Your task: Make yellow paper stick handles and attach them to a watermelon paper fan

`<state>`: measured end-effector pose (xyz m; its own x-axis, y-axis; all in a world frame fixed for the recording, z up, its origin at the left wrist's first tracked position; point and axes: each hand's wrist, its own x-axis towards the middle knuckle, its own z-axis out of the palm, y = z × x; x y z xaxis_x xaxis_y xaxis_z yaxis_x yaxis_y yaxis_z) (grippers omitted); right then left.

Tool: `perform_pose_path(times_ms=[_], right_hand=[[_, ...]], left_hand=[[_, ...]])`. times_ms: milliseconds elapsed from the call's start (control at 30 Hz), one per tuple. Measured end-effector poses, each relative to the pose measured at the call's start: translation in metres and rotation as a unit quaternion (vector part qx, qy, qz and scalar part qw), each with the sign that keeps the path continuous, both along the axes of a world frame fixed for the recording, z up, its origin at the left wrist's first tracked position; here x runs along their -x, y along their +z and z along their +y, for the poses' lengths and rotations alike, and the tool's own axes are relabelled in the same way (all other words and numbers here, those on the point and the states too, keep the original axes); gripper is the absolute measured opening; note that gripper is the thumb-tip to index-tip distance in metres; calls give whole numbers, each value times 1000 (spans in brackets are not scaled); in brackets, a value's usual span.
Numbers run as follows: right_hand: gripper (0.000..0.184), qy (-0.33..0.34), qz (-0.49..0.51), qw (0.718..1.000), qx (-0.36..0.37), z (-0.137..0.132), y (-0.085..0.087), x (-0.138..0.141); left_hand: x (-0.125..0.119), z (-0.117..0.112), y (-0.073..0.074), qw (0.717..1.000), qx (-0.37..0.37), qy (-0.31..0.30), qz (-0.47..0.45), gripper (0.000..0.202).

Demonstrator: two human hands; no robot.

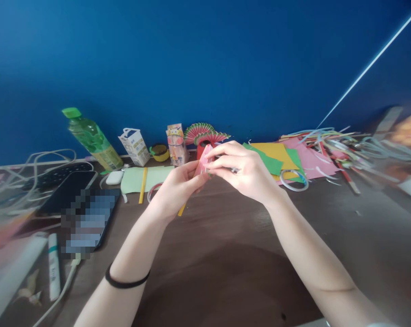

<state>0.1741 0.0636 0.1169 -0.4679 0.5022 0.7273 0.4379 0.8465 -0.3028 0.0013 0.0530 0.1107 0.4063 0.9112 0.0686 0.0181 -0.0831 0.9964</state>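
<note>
Between my two hands, above the dark table, is a pink striped piece of pleated paper (204,160). My left hand (183,184) pinches its lower end between thumb and fingers. From the right, my right hand (237,165) grips its upper edge with the fingertips; the fingers partly cover it. Just behind, a red and green pleated paper fan (203,133) stands at the wall, its base hidden by my hands. A thin yellow strip (182,209) shows below my left hand.
On the left are a green bottle (93,138), a white carton (134,146), a phone (93,220) and a marker (54,268). A small patterned box (177,145) stands at the back. Coloured paper sheets (275,154) and a heap of paper strips (344,150) lie to the right.
</note>
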Motion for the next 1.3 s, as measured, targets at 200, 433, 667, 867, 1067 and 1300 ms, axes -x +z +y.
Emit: perform_pose_path(times_ms=[200, 433, 667, 867, 1067, 1300], right_hand=[[14, -5, -10, 999, 36, 0, 0, -2], [14, 1, -14, 1000, 10, 1, -1, -1], [14, 8, -3, 1000, -2, 2, -1, -1], [14, 11, 4, 1000, 5, 0, 0, -2], [16, 1, -2, 1000, 23, -1, 1, -3], [16, 3, -1, 1000, 28, -2, 3, -4]], left_hand=[[-2, -3, 6, 999, -3, 19, 31, 27], [-2, -3, 4, 999, -7, 41, 30, 34], [-3, -5, 7, 999, -2, 46, 21, 36], [-3, -6, 9, 999, -5, 37, 17, 34], [-3, -7, 10, 999, -8, 42, 30, 35], [-3, -6, 9, 999, -2, 44, 18, 33]])
